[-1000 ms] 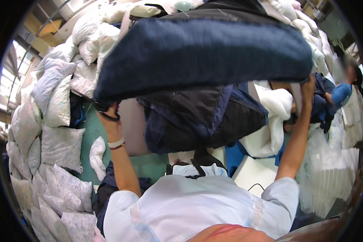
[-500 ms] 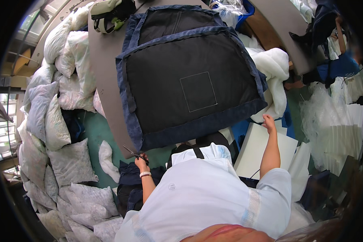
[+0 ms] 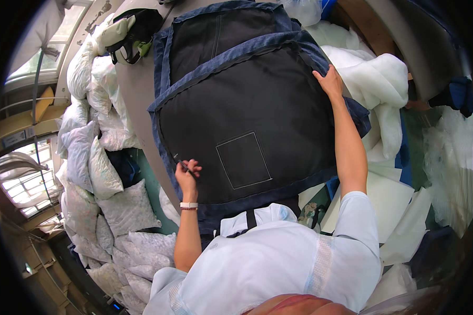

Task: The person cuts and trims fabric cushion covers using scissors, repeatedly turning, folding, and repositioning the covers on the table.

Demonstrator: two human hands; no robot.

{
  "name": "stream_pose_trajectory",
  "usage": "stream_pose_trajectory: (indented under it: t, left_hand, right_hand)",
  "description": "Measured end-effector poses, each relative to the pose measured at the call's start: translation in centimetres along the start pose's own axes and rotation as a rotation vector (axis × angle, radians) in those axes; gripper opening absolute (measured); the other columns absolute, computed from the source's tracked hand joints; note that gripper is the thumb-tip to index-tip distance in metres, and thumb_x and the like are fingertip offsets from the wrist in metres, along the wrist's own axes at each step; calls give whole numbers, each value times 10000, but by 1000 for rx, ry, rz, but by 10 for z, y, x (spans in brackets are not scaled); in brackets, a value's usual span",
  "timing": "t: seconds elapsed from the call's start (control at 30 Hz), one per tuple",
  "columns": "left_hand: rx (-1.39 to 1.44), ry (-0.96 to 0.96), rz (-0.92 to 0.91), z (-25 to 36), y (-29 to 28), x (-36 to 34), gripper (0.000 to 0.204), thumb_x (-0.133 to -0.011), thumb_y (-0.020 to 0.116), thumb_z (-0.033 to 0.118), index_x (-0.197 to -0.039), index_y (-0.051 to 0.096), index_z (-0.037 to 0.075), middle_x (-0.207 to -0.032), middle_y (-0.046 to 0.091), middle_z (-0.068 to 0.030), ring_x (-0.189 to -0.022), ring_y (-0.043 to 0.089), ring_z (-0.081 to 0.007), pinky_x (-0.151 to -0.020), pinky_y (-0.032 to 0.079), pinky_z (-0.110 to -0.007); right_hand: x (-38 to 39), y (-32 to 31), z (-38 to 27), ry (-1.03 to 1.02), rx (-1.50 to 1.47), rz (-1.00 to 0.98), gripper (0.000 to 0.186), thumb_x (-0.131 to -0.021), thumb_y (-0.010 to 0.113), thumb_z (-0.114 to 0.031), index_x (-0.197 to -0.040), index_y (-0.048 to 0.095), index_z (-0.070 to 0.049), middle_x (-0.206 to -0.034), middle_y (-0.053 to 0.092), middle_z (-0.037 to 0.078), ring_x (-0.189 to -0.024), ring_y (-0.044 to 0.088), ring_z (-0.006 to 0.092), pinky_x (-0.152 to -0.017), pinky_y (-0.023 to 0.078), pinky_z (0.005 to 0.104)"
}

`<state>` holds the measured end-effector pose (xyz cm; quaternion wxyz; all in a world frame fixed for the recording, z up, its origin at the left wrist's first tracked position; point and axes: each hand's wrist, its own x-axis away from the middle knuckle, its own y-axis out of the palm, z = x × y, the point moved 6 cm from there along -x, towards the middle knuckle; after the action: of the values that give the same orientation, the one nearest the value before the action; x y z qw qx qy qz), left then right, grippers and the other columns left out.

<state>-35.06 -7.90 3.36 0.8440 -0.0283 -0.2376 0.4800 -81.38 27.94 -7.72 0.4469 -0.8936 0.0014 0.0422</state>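
Note:
A large black cushion cover with navy edging (image 3: 278, 110) lies flat on the grey table (image 3: 142, 113), with a stitched square on its face. A second black panel (image 3: 192, 47) shows beyond it. My left hand (image 3: 188, 173) is closed on dark scissors (image 3: 178, 161) over the cover's left side. My right hand (image 3: 328, 80) rests at the cover's upper right edge, thumb and fingers apart on the fabric. White wadding (image 3: 381, 79) bunches beside that hand.
Stuffed pillows (image 3: 129, 205) are piled at the left. A dark bag (image 3: 136, 31) is at the table's far left. White foam sheets (image 3: 383, 194) and clear plastic (image 3: 446, 157) lie at the right. A co-worker's hand (image 3: 418, 105) shows beyond the wadding.
The raised cover has come down flat onto the table. Since half a second ago both my hands have moved forward, the left over the cover, the right onto its upper right edge.

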Motion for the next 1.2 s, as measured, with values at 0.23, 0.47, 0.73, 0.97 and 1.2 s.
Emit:
stream_pose_trajectory:
  t: [0.23, 0.47, 0.73, 0.97, 1.2]
  left_hand:
    - [-174, 79, -466, 73, 276, -14, 279, -776, 725, 182, -899, 560, -7, -864, 633, -71, -746, 617, -126, -638, 464, -228]
    - [-126, 16, -570, 99, 389, 11, 343, -701, 788, 167, -802, 486, 42, -692, 533, -4, -623, 518, -74, -556, 414, -211]
    - [-401, 251, -134, 64, 302, 7, 245, -710, 706, 70, -845, 520, -15, -704, 581, -106, -671, 584, -232, -631, 443, -348]
    - [-341, 243, -238, 53, 237, 69, 181, -721, 628, 21, -825, 482, -2, -652, 484, -22, -595, 459, -113, -554, 387, -265]
    - [97, 174, -457, 34, 241, 121, 169, -797, 610, 27, -876, 464, 57, -642, 485, 15, -513, 460, -59, -470, 357, -189]
  right_hand:
    - [7, 31, -9, 14, -307, -374, 333, -855, 577, -318, -1032, 575, -36, -925, 631, 159, -931, 592, 315, -796, 455, 401]
    - [61, -33, -61, 279, -1224, -610, 307, -904, 578, -234, -1020, 568, 50, -862, 562, -23, -810, 507, 57, -736, 422, 215]
    - [39, -78, -8, 281, -1000, 11, 176, -862, 610, -168, -845, 595, 6, -736, 518, 21, -680, 456, 119, -622, 378, 257]
    - [64, -58, 18, 4, 136, 379, 174, -773, 584, -73, -946, 568, -67, -1068, 516, 158, -991, 488, 359, -849, 403, 456]
    - [139, 22, -115, -208, -177, -933, 506, -804, 603, -422, -1047, 613, 22, -1017, 628, 227, -994, 590, 358, -846, 460, 389]
